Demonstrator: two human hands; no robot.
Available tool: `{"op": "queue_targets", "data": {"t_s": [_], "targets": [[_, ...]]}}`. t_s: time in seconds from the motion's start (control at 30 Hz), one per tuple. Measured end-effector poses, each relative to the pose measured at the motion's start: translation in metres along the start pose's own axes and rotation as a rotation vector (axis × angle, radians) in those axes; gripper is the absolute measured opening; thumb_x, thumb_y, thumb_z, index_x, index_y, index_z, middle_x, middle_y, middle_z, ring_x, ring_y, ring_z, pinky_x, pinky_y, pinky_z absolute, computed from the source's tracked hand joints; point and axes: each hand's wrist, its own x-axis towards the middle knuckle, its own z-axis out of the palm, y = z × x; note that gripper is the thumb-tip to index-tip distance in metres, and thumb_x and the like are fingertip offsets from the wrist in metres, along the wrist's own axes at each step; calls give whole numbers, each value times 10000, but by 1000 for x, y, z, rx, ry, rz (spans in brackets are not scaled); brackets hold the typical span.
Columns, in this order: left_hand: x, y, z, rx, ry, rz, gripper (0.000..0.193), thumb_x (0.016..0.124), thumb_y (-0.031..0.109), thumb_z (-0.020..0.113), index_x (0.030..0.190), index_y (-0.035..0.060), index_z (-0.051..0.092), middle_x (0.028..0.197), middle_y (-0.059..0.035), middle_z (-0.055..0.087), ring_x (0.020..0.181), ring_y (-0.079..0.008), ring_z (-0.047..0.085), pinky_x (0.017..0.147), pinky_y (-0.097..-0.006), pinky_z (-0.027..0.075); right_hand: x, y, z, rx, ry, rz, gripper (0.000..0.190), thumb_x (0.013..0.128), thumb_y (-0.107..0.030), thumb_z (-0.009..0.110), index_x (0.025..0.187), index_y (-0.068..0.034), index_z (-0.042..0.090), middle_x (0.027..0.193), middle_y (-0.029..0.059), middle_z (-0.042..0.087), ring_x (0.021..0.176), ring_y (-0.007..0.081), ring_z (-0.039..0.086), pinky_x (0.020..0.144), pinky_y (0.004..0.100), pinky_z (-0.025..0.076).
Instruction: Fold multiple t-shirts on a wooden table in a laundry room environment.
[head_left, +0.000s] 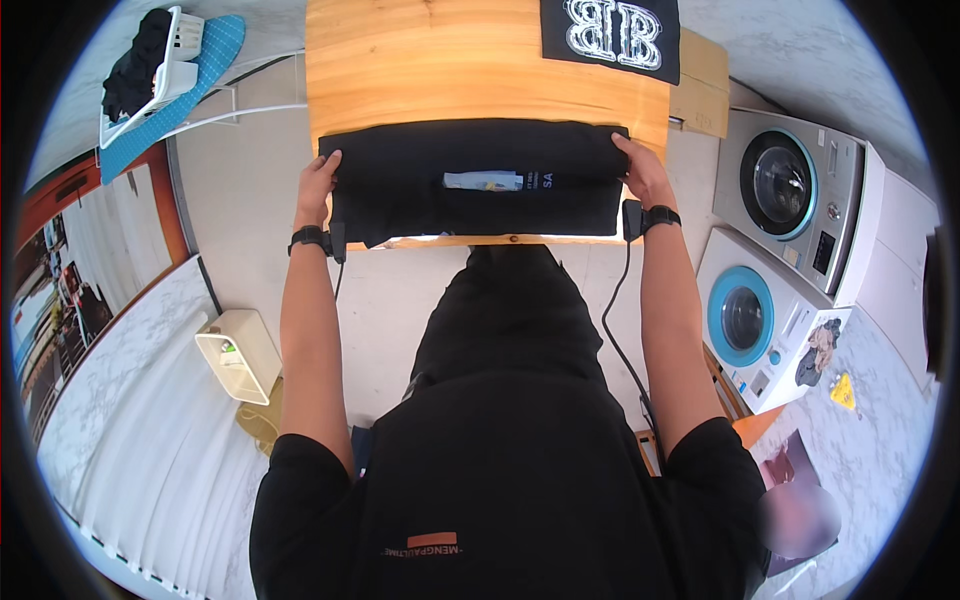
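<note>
A black printed garment (405, 202), folded into a long flat strip, lies across the near edge of the wooden table (420, 67). Part of a light-blue print and some lettering show on its upper face. My left hand (319, 180) grips its left end, thumb on top and the other fingers mostly hidden beneath. At the opposite end my right hand (641, 165) pinches the upper right corner in the same way. A second folded black garment (555, 45) with large white letters lies at the table's far right corner.
A white basket (180, 75) with dark cloth stands on a blue ironing board (210, 71) at the left. Beside the table's right side is a cardboard box (701, 90). Two front-loading machines, one grey (847, 187) and one white (799, 330), stand at the right. A cream bin (259, 345) is at lower left.
</note>
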Motion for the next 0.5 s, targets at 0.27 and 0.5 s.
{"op": "queue_targets", "data": {"t_s": [0.27,0.5], "targets": [[3,2,-2,-370,-192,85,48,1046,189,651,1032,161,688,934,65,688,838,-56,608,748,-248,432,22,-7,-11,89,7,-241,229,991,-184,730,1130,-3,716,1002,46,740,911,167,676,826,295,514],[-4,0,0,-528,-116,60,59,1046,174,642,1062,137,685,999,40,711,919,-83,640,805,-266,449,34,-26,21,-334,400,-467,337,922,-204,810,1134,29,692,938,86,733,824,174,686,725,295,547]]}}
